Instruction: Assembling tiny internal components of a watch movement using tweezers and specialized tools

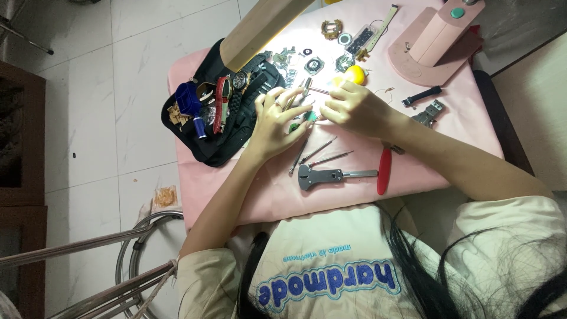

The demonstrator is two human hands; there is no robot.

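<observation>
Both my hands meet at the middle of a pink-covered table (449, 147). My left hand (273, 121) has its fingers curled around a small metal watch part (298, 94), pinched at the fingertips. My right hand (353, 109) is closed on a thin screwdriver (319, 90) whose tip points left toward that part. A small green piece (308, 116) lies between the two hands. A yellow rubber blower ball (355, 74) sits just behind my right hand.
A black tool pouch (204, 139) holding watches and a blue thread spool (198, 126) lies at the left. A grey case wrench (331, 175), red-handled pliers (384, 171) and loose screwdrivers (322, 155) lie near me. Watch parts (331, 29) and a pink lamp base (434, 44) stand at the back.
</observation>
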